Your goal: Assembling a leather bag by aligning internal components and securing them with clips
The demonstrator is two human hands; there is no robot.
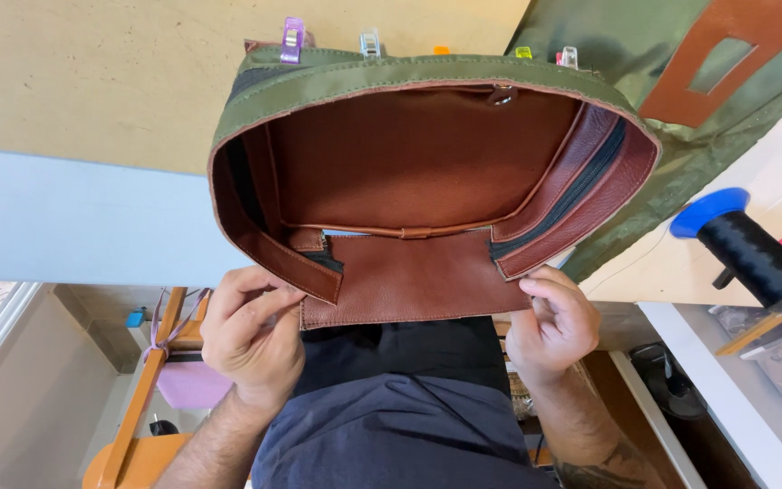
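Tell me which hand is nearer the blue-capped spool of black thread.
Right. The right hand grips the brown leather flap's corner, on the side where the spool lies. The left hand holds the flap's opposite corner, much farther away.

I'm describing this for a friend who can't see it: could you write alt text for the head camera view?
Two bare hands, left hand and right hand, hold up an unfinished bag of brown leather with an olive fabric rim, gripping its lower leather flap. Small coloured clips line the far edge, and a black thread spool with blue ends lies on the table to the right.
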